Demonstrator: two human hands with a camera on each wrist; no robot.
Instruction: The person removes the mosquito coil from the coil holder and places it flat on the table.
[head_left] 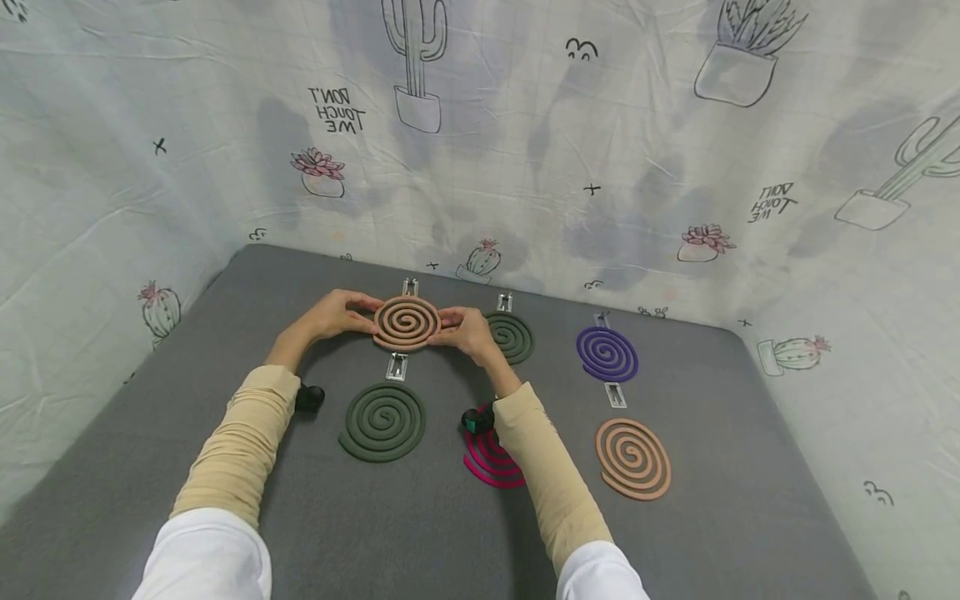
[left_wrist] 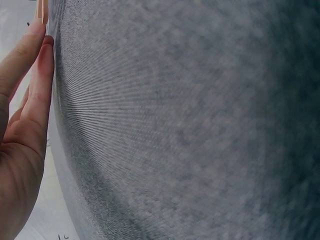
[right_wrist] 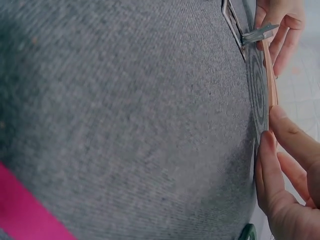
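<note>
A tan mosquito coil (head_left: 407, 323) is held level between both hands near the back of the grey surface. My left hand (head_left: 330, 317) pinches its left edge between thumb and fingers. On the opposite edge, my right hand (head_left: 467, 333) pinches it the same way. In the right wrist view the coil (right_wrist: 270, 75) appears edge-on, slightly above the cloth, with a spiral shadow under it. A metal coil stand (head_left: 397, 367) lies just in front of it, and another stand (head_left: 410, 287) behind. Only the coil's tip (left_wrist: 42, 12) enters the left wrist view.
Green coils (head_left: 382, 422) (head_left: 512, 337), a purple coil (head_left: 607, 354), a second tan coil (head_left: 633, 458) and a pink coil (head_left: 495, 467), partly under the right forearm, lie around. More metal stands (head_left: 505, 302) (head_left: 615, 394) sit near them. A patterned curtain (head_left: 525, 150) borders the surface.
</note>
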